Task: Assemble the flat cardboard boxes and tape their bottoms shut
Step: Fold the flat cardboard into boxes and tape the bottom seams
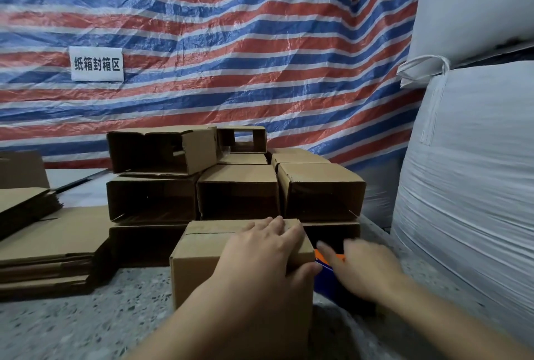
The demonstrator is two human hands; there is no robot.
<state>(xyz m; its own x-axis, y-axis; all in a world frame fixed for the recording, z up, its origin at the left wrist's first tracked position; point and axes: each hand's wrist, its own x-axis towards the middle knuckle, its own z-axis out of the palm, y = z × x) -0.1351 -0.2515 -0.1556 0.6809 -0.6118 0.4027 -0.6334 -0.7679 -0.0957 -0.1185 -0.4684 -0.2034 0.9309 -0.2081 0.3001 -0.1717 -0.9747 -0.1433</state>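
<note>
A brown cardboard box stands upright on the speckled floor, its folded flaps facing up with a seam across them. My left hand lies flat on top of it, fingers spread, thumb over the right edge. My right hand is just right of the box, over a blue and orange tape dispenser; motion blur hides whether the fingers grip it. Behind, several assembled boxes lie stacked on their sides, open ends toward me.
Flat cardboard blanks are piled at the left. Large white woven sacks fill the right side. A striped red, white and blue tarp with a white label hangs behind.
</note>
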